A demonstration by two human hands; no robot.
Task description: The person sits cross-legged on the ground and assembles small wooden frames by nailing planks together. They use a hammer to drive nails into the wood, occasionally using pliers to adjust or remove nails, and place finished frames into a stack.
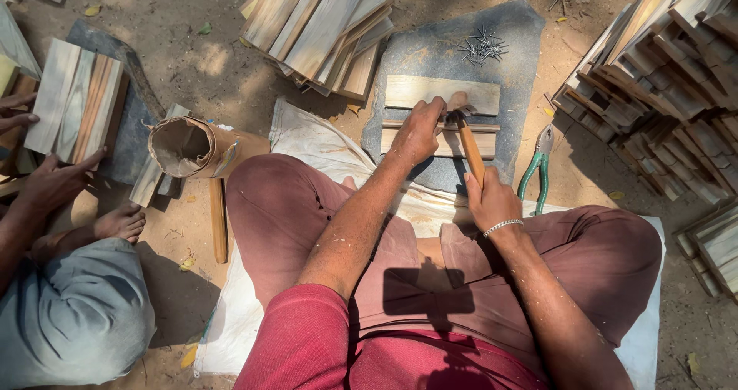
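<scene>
Our left hand — fingers curled down, pressing on the wooden slats, perhaps pinching a nail, though we cannot tell from here. Our right hand — closed around the wooden handle of a hammer, its head resting at the slats just beside the left hand's fingers. A metal bracelet on the right wrist.

The slats lie crosswise on a grey stone slab on the ground before our crossed legs. On the slab's far end, a loose heap of nails. Just right of the slab, green-handled pliers on the dirt. Stacks of cut wood beyond and to the right. A white sack beneath us.

At left, a co-worker's hand beside another bundle of slats.
</scene>
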